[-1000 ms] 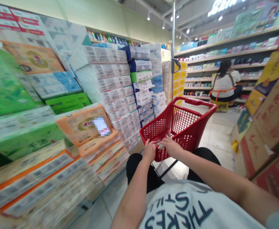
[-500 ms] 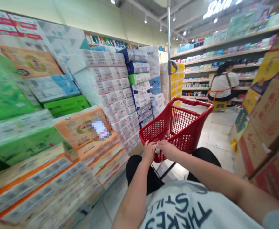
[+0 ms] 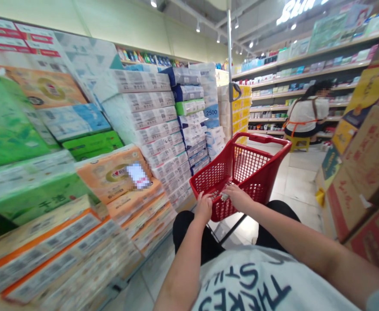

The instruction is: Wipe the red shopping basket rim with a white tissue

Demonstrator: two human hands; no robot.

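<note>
A red plastic shopping cart (image 3: pixel 254 190) with a perforated basket stands just in front of my knees. My left hand (image 3: pixel 203 208) is closed over the basket's near rim at its left corner. A short way to its right, my right hand (image 3: pixel 239 198) rests at the same rim, fingers bent around a small crumpled white tissue (image 3: pixel 224 197). The tissue is pressed against the rim, and most of it is hidden under the fingers. Part of the basket's floor shows beyond my hands.
Stacked tissue packs (image 3: pixel 153 112) rise on the left, with a lit phone (image 3: pixel 139 176) lying on an orange pack (image 3: pixel 112 172). Cardboard boxes (image 3: pixel 371 151) line the right side. Farther back, a person (image 3: pixel 304 114) sits on a yellow stool (image 3: pixel 298 144) by shelves.
My right hand has slid right along the cart's rim with the tissue, leaving a wider gap from my left hand. My left hand stays at the corner. The seated person leans slightly right.
</note>
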